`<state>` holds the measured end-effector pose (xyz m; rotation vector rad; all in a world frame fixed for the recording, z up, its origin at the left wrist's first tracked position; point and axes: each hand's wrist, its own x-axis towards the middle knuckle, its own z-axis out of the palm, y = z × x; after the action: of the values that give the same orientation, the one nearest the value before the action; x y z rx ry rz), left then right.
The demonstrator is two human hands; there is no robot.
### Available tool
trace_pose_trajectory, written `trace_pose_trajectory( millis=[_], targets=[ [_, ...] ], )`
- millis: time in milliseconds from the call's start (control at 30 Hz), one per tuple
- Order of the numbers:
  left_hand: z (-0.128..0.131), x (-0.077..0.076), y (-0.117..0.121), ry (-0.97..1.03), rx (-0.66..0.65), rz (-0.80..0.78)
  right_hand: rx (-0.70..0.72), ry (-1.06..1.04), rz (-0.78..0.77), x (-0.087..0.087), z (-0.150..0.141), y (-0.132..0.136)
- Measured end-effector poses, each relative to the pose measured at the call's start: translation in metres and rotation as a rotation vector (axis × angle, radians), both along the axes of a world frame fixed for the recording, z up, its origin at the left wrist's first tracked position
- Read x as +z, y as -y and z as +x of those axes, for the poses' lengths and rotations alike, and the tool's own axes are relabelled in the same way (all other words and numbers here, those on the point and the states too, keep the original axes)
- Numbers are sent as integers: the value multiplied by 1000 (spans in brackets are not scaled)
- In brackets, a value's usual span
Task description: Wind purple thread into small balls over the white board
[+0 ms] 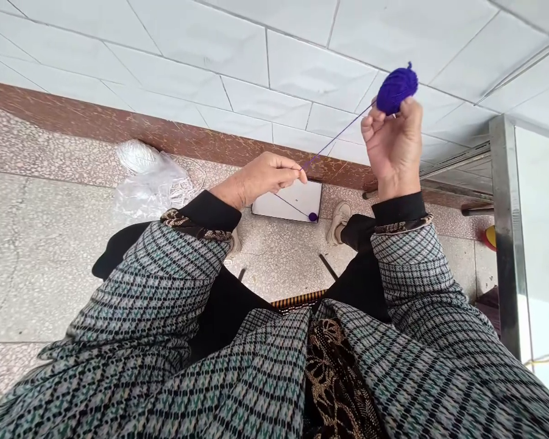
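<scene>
Raised at the upper right, my right hand (395, 143) grips a ball of purple yarn (396, 90) between thumb and fingers. A taut strand of purple yarn (336, 138) slants down from the ball to my left hand (272, 175), whose thumb and fingers pinch it. Below my left hand the strand runs on to a small, dark purple ball (313, 216). That small ball lies at the corner of a white, dark-edged board or tray (283, 207) on the floor, between my feet.
A white tiled wall (311, 70) with a brown base strip rises ahead. White yarn (137, 157) and a clear plastic bag (146, 189) lie on the floor at the left. A metal-edged white table (507, 225) stands close on the right. My shoe (339, 221) rests beside the board.
</scene>
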<state>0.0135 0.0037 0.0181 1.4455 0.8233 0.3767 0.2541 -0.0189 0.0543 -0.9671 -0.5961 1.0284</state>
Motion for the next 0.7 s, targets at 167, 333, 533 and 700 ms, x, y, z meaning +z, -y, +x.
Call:
trace_pose_trajectory(
  millis=[167,333,533,700],
  targets=[
    [-3,-9,4,126,252,-258,-14,-27,-30,-4,1,1],
    [-10,-39,-13,-52,397,-181,186,232,43,-2,-6,11],
    [-4,-38,-23,31,436,393,577,389,-49,-9,-31,15],
    [21,-8,4,294,279,17,668,466,-192,-11,-47,14]
  ],
)
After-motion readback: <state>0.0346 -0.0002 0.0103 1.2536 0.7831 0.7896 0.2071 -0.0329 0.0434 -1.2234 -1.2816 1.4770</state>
